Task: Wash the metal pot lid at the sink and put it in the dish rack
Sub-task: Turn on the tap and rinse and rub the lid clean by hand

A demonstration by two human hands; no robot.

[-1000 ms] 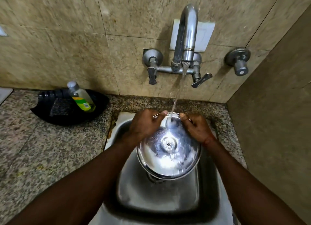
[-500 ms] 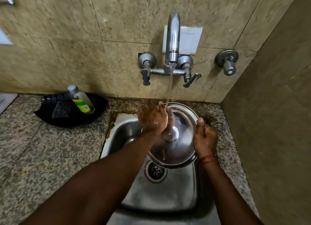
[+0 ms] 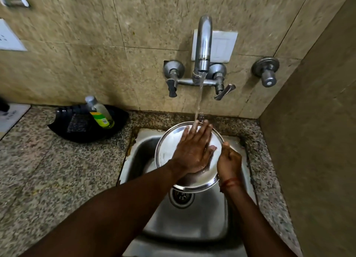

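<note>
The round metal pot lid is held tilted over the steel sink, its smooth side facing me. My right hand grips the lid's right rim. My left hand lies flat on the lid's surface, fingers spread and pointing toward the wall. Water runs from the tap onto my left fingertips and the lid's upper edge. The lid's knob is hidden. No dish rack shows in view.
A black dish on the granite counter left of the sink holds a soap bottle and a dark scrub pad. The drain shows below the lid. A tiled wall stands close on the right.
The lid has been turned over from its knob side to its smooth side. My left hand has flattened onto its surface, and my right hand stays on the right rim.
</note>
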